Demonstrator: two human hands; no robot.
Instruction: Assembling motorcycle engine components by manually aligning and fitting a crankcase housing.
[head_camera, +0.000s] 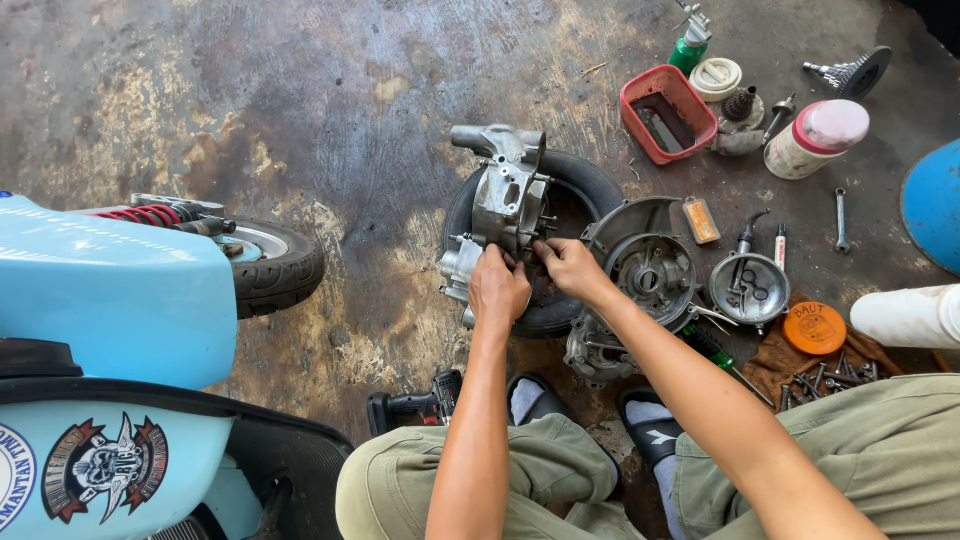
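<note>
A grey metal engine casing (505, 195) rests on a black tyre (590, 180) lying flat on the stained concrete floor. My left hand (497, 290) grips the lower edge of the casing, fingers curled on it. My right hand (568, 265) pinches at the same spot from the right; what is between its fingertips is too small to see. To the right of the tyre lies a second engine half (640, 275) with a round opening.
A light blue scooter (110, 300) with its rear wheel (270, 262) stands at left. A cordless drill (415, 405) lies by my knee. At right are a red tray (668, 112), a white bottle (815, 138), a round metal cover (750, 288), an orange lid (814, 327), loose bolts (835, 378) and a wrench (840, 220).
</note>
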